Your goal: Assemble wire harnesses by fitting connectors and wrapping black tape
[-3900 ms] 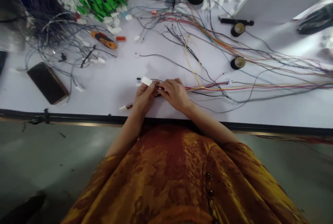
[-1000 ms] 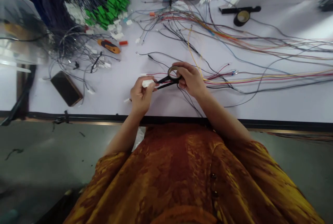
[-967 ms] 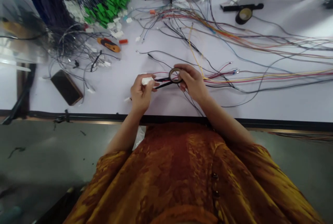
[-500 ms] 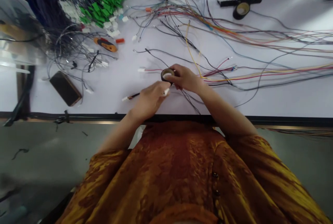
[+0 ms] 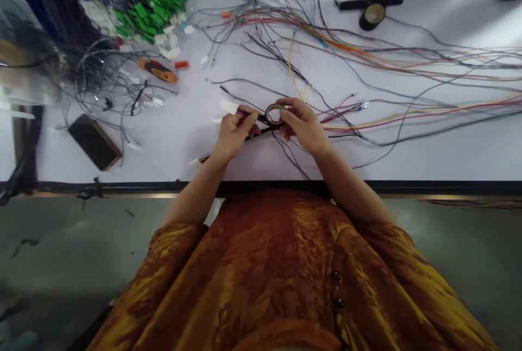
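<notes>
My right hand (image 5: 305, 125) is closed on a roll of black tape (image 5: 267, 116), gripping it by its right side. Close beside it, my left hand (image 5: 233, 135) pinches a black-wrapped wire bundle (image 5: 261, 117) between thumb and fingers. A white connector (image 5: 228, 105) sticks out just past the left fingers. Below, a second black-wrapped branch (image 5: 265, 131) runs under the left hand and comes out at lower left, ending in a white connector (image 5: 194, 161). Red and yellow wires (image 5: 346, 127) lead off to the right from behind my right hand.
On the table (image 5: 163, 144) lie a phone (image 5: 94, 142), an orange cutter (image 5: 158, 70) and a heap of wires with green connectors (image 5: 157, 8). Loose coloured wires (image 5: 350, 46) stretch across the back. Another black tape roll (image 5: 372, 16) sits at back right.
My left hand has shifted from below the tape roll to its left and now pinches the black-wrapped bundle. The right hand and tape roll have moved slightly right. The camera view has shifted a little.
</notes>
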Action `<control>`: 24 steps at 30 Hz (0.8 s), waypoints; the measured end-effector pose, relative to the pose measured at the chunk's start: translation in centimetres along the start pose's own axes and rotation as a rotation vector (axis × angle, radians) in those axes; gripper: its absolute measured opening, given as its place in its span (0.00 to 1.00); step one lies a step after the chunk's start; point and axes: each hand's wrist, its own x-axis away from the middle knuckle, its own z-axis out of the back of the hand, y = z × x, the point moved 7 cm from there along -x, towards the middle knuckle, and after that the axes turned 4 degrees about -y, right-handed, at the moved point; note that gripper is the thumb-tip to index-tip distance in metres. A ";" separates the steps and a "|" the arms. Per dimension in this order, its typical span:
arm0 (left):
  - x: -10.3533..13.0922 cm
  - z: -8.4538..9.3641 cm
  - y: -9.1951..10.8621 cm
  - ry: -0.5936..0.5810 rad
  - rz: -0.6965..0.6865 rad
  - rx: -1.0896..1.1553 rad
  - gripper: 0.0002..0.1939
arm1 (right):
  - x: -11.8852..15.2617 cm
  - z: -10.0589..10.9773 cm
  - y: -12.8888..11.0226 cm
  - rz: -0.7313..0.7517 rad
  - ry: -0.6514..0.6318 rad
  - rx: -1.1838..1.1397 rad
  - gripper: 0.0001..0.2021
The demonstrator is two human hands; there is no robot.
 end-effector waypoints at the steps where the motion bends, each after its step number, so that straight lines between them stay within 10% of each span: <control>1: -0.2 0.1 0.2 0.033 0.012 -0.025 0.17 | 0.4 -0.2 -0.1 0.007 0.015 0.005 0.15; 9: -1.5 0.7 2.3 0.034 0.002 -0.186 0.20 | 4.3 -5.1 2.2 0.251 0.048 0.382 0.23; 16: 3.6 -3.6 6.5 -0.242 -0.430 -0.703 0.09 | 0.4 -1.9 -0.1 0.140 0.039 0.189 0.16; 24: 0.9 0.7 0.2 0.078 -0.080 -0.032 0.18 | -0.8 0.0 1.8 -0.012 0.098 -0.045 0.20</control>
